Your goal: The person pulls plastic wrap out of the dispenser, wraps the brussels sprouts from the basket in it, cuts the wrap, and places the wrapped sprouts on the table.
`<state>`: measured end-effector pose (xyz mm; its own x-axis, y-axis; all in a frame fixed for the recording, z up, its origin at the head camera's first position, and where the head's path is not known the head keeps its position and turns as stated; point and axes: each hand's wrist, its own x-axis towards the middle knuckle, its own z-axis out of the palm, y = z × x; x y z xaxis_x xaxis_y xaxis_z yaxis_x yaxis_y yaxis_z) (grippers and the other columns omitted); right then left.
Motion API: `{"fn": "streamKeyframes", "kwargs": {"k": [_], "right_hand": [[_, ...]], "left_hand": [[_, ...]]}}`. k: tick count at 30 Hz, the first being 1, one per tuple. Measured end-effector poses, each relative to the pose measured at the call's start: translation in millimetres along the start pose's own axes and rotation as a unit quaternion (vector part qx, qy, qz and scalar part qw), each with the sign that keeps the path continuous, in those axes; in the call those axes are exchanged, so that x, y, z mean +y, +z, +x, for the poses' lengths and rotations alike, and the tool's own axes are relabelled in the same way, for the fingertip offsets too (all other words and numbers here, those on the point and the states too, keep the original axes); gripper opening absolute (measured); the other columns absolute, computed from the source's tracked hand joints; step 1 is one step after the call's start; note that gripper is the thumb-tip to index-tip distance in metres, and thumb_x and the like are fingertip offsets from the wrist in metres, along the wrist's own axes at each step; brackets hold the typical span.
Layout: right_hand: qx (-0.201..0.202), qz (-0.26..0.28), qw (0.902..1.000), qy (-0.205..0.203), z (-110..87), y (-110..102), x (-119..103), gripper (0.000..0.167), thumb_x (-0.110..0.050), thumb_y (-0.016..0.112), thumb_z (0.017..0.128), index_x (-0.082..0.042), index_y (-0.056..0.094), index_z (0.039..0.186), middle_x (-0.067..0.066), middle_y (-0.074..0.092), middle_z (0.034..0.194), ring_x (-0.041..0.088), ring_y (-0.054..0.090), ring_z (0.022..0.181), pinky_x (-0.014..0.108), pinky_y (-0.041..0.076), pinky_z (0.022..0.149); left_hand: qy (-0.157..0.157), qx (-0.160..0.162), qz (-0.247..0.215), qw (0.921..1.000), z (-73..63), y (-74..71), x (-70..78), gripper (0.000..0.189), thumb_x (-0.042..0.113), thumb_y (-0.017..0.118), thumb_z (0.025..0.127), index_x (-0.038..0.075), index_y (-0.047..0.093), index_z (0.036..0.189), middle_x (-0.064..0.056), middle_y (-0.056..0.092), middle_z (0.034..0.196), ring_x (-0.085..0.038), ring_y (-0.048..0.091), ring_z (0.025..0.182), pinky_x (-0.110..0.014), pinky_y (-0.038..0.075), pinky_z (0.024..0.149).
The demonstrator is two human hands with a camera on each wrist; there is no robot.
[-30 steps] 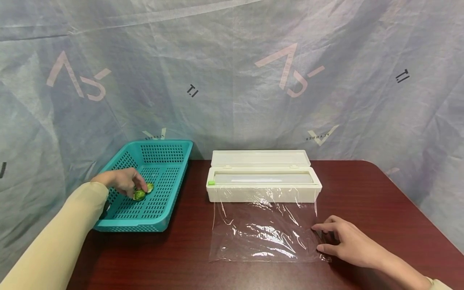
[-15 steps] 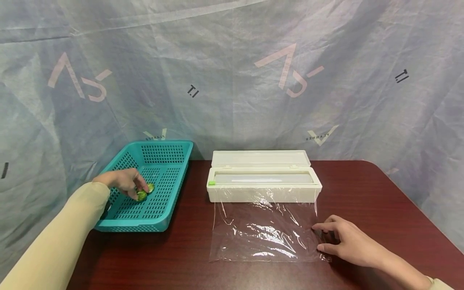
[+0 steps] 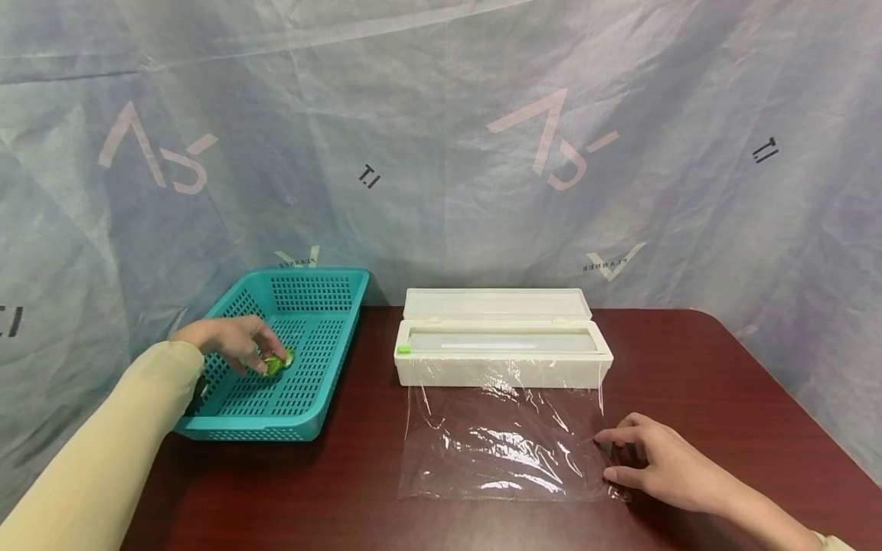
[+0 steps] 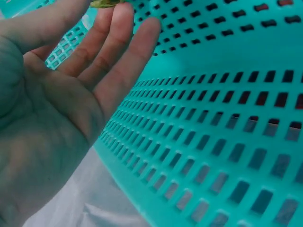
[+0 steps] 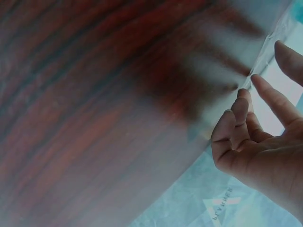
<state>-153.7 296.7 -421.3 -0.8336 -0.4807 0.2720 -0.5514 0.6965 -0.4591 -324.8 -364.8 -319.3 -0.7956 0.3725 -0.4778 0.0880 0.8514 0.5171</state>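
The left hand (image 3: 241,342) pinches a sprout (image 3: 273,366); the right hand (image 3: 667,465), fingers (image 3: 622,435) loose, likely steadies the film (image 3: 492,451).

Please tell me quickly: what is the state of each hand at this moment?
Left hand: closed, pinching a green vegetable piece in the teal basket.
Right hand: open, at the edge of the clear film.

Basket (image 3: 248,430), around left hand (image 3: 240,342): teal, slotted grid. Vegetables (image 3: 272,366), at left hand: mottled green. Box (image 3: 503,327), between hands: off-white, lime tab (image 3: 404,350). Film (image 3: 503,445), at right hand (image 3: 661,463): clear, white glints. Table (image 3: 689,367), under right hand: dark red-brown, grained. Sleeve (image 3: 103,448), behind left hand: pale yellow. Cloth (image 3: 441,130), beyond both hands: grey-blue, pink-and-black print.
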Motion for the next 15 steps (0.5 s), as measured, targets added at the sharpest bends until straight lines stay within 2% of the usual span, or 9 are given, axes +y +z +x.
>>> {"fn": "streamKeyframes", "kwargs": {"k": [5, 15], "right_hand": [[0.012, 0.000, 0.9998, -0.013, 2.1, -0.7, -1.1, 0.038, -0.018, 0.091, 0.083, -0.006, 0.078, 0.116, -0.013, 0.053, 0.096, 0.001, 0.048, 0.075, 0.023, 0.041, 0.062], [0.004, -0.005, 1.0000, 0.001, 1.2, -2.7, -5.2, 0.036, -0.021, 0.091, 0.084, -0.010, 0.078, 0.117, -0.012, 0.054, 0.097, 0.002, 0.049, 0.077, 0.026, 0.042, 0.064]], "left_hand": [[0.009, 0.004, -0.008, 0.9999, -2.9, -5.3, 4.2, 0.039, -0.003, 0.074, 0.095, -0.003, 0.068, 0.133, -0.023, 0.060, 0.132, -0.042, 0.057, 0.125, -0.047, 0.060, 0.086], [0.043, 0.032, -0.006, 0.9985, -5.5, -14.6, 21.7, 0.041, -0.003, 0.074, 0.095, -0.005, 0.066, 0.135, -0.025, 0.060, 0.129, -0.036, 0.063, 0.117, -0.047, 0.061, 0.085]]}}
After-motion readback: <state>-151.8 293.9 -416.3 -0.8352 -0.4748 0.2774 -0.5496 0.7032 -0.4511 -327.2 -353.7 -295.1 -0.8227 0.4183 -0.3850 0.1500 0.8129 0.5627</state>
